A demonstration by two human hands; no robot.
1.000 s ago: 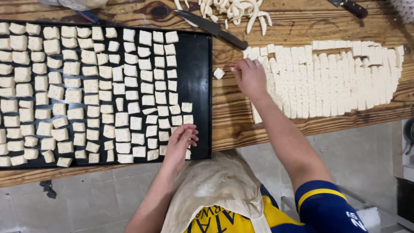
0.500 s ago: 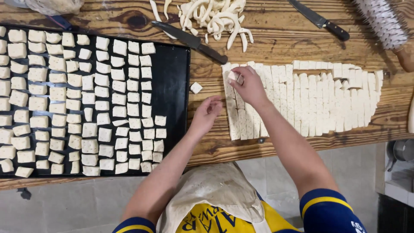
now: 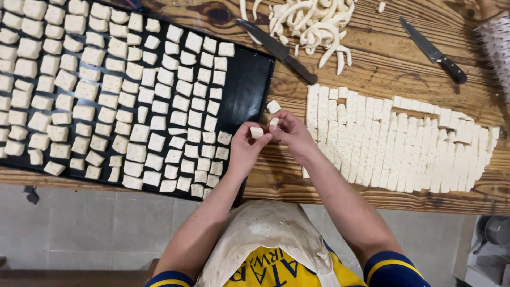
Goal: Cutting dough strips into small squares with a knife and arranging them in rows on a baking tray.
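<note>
Mostly filled: the black tray (image 3: 249, 90) carries rows of small dough squares (image 3: 111, 85), with only a bare strip left along its right edge. On the counter (image 3: 372, 58), a scored dough slab (image 3: 398, 143) lies right of the tray, most of it yet unseparated. Both hands meet between tray and slab. Left hand (image 3: 245, 149) pinches one piece (image 3: 257, 132); right hand (image 3: 289, 133) pinches another (image 3: 274, 123). One loose square (image 3: 273, 106) sits just above them. Two knives (image 3: 276, 49) and trimmings (image 3: 313, 24) lie beyond. Judged: over half done.
</note>
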